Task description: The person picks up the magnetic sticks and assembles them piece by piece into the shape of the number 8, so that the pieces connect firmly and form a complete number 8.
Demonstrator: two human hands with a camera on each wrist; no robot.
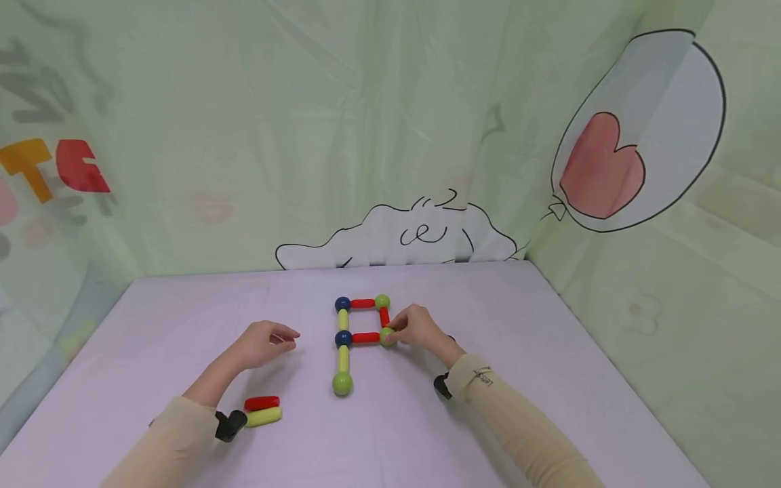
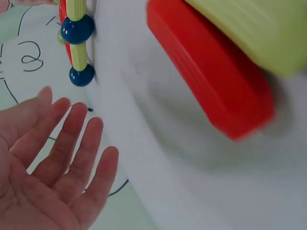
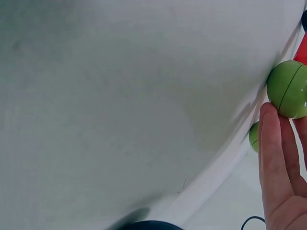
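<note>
A flat figure of balls and rods lies on the table: two blue balls, with the nearer blue ball (image 1: 344, 338) at a junction, red rods (image 1: 366, 337), yellow-green rods (image 1: 344, 359) and green balls. Its upper part makes a square; a rod runs down to a green ball (image 1: 343, 383). At the square's near right corner, my right hand (image 1: 417, 328) pinches a green ball (image 3: 287, 88) by its side. My left hand (image 1: 262, 344) hovers left of the figure, palm bare and fingers spread in the left wrist view, holding nothing.
Beside my left wrist lie a loose red rod (image 1: 262, 403) and a loose yellow-green rod (image 1: 264, 417), side by side. A pale curtain (image 1: 244, 135) with drawings stands behind the lilac table (image 1: 201, 305) and along its sides.
</note>
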